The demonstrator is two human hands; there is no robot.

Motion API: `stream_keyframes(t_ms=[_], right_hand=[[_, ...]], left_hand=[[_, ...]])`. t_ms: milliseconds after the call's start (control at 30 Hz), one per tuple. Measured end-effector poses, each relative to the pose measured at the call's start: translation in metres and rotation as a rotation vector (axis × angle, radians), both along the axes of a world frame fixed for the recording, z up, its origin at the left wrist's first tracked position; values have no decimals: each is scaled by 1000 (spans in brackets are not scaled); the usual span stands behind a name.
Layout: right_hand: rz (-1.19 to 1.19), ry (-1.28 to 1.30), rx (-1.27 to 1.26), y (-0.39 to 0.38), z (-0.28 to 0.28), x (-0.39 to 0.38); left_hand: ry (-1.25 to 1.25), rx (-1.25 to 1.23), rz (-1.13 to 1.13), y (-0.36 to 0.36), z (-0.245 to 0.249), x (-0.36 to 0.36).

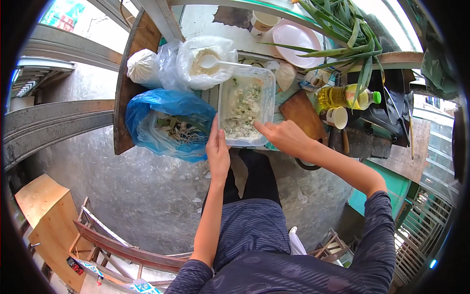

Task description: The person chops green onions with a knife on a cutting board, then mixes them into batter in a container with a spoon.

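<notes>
A clear rectangular plastic container [246, 107] sits at the table's front edge with a pale floury mix and green bits inside. My left hand [217, 149] grips its lower left side. My right hand [281, 134] reaches over the right rim, its fingers bunched at the mix; whether they pinch any of it is too small to tell. To the left stands an open blue plastic bag [142, 115] with rooty plant scraps. Behind that, a white plastic bag [220, 44] holds pale flour, and a white spoon [210, 61] lies across it.
Right of the container lie a wooden cutting board [301, 115], an oil bottle [345, 97] with a green cap and a paper cup [337, 117]. A pink plate [296, 43] and long green leaves [360, 44] are at the back. A wooden bench [127, 247] stands behind me.
</notes>
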State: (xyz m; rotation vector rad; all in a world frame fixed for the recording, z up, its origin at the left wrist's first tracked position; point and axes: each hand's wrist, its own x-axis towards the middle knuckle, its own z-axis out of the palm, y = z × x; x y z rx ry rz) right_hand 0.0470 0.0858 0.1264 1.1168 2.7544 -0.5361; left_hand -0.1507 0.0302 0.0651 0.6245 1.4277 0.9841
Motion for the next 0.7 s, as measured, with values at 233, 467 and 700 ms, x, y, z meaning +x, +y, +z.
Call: stream_keyframes(t_ms=[233,467,700], right_hand=[[-121,140,-108,-5,34,-5],[-90,-43,35,-8,-9,-8],[-139,-5,225,45,-31,4]], left_hand=[[-51,-19,22,1,3,-1],[6,25,37,0,-4,1],[38,28,12,-1,-2,-1]])
